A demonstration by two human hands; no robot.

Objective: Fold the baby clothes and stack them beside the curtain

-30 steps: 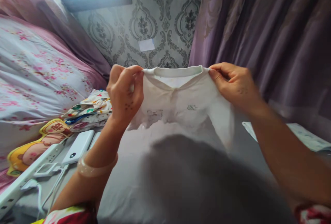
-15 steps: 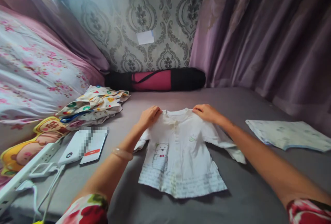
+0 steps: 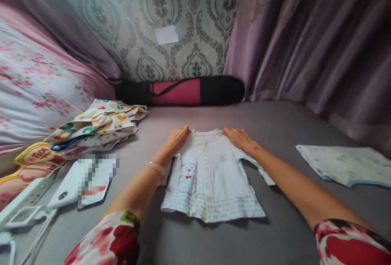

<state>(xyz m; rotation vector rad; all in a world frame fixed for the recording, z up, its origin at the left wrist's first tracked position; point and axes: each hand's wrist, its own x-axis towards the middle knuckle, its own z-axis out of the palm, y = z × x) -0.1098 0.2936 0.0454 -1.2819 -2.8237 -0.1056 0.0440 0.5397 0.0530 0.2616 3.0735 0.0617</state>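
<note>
A small white baby shirt [image 3: 210, 175] lies front up on the grey bed sheet, its neckline pointing away from me. It has a button placket, a bear print and a lettered hem band. At the left shoulder, beside the collar, my left hand [image 3: 179, 136] is closed on the fabric; a pale bangle circles that wrist. My right hand [image 3: 238, 138] grips the opposite shoulder, fingers pinched near the neckline. Both sleeves are partly hidden beneath or behind my forearms.
A folded pale cloth [image 3: 345, 164] lies at the right. Patterned clothes [image 3: 104, 122] are piled at the left, near a white power bank [image 3: 71, 181], a phone [image 3: 97, 191] and a power strip [image 3: 29, 199] with cables. A black and red roll bag [image 3: 180, 91] lies against the wall.
The shirt is a little flatter and its hem has shifted slightly away from me. My right hand has come in a bit toward the collar. The camera view has shifted slightly.
</note>
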